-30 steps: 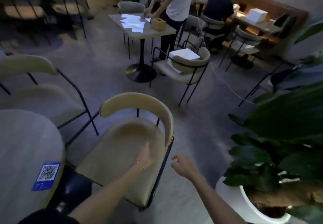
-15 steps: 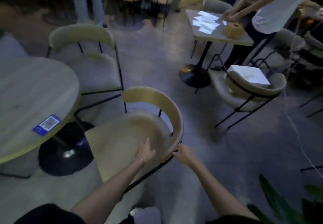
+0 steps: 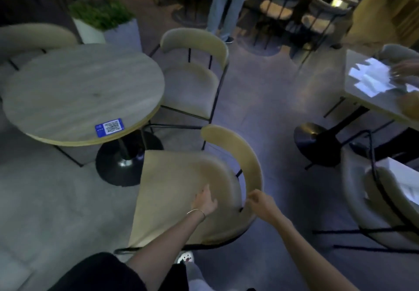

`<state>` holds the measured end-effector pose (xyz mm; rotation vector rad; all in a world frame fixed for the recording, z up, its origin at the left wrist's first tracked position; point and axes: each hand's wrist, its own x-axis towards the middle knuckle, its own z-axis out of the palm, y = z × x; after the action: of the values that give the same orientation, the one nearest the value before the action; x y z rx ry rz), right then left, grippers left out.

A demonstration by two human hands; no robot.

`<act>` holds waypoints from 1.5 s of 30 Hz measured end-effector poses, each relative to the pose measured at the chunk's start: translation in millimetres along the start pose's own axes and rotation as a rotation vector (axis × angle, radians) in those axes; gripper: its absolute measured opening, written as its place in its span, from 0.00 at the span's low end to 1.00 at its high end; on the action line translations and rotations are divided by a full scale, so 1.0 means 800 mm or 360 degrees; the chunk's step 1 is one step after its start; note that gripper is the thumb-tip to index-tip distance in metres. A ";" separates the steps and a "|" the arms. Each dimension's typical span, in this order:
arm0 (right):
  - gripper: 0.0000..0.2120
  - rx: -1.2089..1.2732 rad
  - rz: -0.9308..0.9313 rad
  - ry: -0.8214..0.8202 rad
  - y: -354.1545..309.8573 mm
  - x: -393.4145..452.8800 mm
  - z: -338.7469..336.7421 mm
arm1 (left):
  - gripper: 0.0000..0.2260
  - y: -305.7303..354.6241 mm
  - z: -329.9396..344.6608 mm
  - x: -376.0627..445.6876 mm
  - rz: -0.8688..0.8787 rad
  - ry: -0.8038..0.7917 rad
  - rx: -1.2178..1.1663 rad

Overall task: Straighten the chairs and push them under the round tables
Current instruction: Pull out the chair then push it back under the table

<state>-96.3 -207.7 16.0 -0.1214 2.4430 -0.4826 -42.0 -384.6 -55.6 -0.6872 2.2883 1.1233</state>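
A round wooden table (image 3: 79, 91) with a blue QR sticker (image 3: 109, 127) stands at the left on a black pedestal base (image 3: 122, 161). Just below and right of it is a beige chair (image 3: 176, 184) with a curved backrest, its seat front pointing toward the pedestal. My left hand (image 3: 205, 201) lies flat on the rear of the seat, fingers apart. My right hand (image 3: 260, 202) is curled around the near end of the backrest. A second beige chair (image 3: 192, 86) stands at the table's right side, and a third chair (image 3: 29, 34) shows at the far left.
A white planter (image 3: 106, 32) with greenery sits behind the table. A person in jeans (image 3: 226, 7) stands at the back. At the right a rectangular table (image 3: 371, 102) carries papers, with another person's hand (image 3: 405, 68) on them. Another chair (image 3: 385, 204) stands at the right edge.
My view has swung left, bringing the whole round table in. The near chair has turned its seat toward the pedestal. My right hand reached the backrest end and closed on it.
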 end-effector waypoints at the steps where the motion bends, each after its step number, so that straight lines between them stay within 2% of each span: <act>1: 0.11 -0.0033 -0.0004 -0.0010 0.004 0.009 -0.004 | 0.28 0.000 -0.001 0.000 -0.0034 0.0026 -0.0021; 5: 0.05 -0.0337 -0.0157 -0.0085 0.011 0.059 -0.022 | 0.23 -0.005 -0.015 0.003 -0.0254 0.0130 -0.0066; 7: 0.04 -0.0419 -0.0219 -0.0128 0.006 0.086 -0.030 | 0.25 -0.017 -0.017 0.002 -0.0352 0.0211 -0.0104; 12: 0.22 -0.0462 -0.0391 -0.0088 -0.004 0.162 -0.049 | 0.29 -0.044 -0.007 -0.010 -0.0720 0.0419 -0.0314; 15: 0.24 -0.0485 -0.0449 -0.0012 -0.013 0.199 -0.067 | 0.29 -0.052 0.021 -0.027 -0.0939 0.0559 -0.0456; 21: 0.29 -0.0645 -0.0713 -0.0031 -0.046 0.270 -0.097 | 0.29 -0.042 0.089 -0.054 -0.1247 0.0832 -0.0688; 26: 0.33 -0.0775 -0.0811 -0.0116 -0.091 0.298 -0.086 | 0.32 -0.027 0.141 -0.050 -0.1330 0.1177 -0.0902; 31: 0.43 -0.0961 -0.0836 -0.0122 -0.113 0.321 -0.069 | 0.36 0.012 0.158 -0.023 -0.1546 0.1625 -0.1582; 33: 0.41 -0.1142 -0.0844 -0.0074 -0.118 0.329 -0.069 | 0.38 0.028 0.166 -0.010 -0.1650 0.1667 -0.1748; 36: 0.35 -0.1229 -0.0829 -0.0022 -0.120 0.339 -0.072 | 0.39 0.031 0.173 0.002 -0.1680 0.1665 -0.1714; 39: 0.38 -0.1389 -0.0881 0.0045 -0.113 0.345 -0.076 | 0.39 0.020 0.177 0.005 -0.1724 0.1611 -0.1636; 43: 0.24 -0.1247 -0.0940 0.0064 -0.094 0.330 -0.077 | 0.39 0.013 0.180 -0.008 -0.1690 0.1548 -0.1551; 45: 0.24 -0.1189 -0.0837 0.0041 -0.081 0.314 -0.078 | 0.39 0.001 0.180 -0.018 -0.1641 0.1515 -0.1499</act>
<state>-335.6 -299.7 -58.7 -1.0830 2.4789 0.2471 -1.4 -263.6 -123.5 -2.7914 1.2646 1.3632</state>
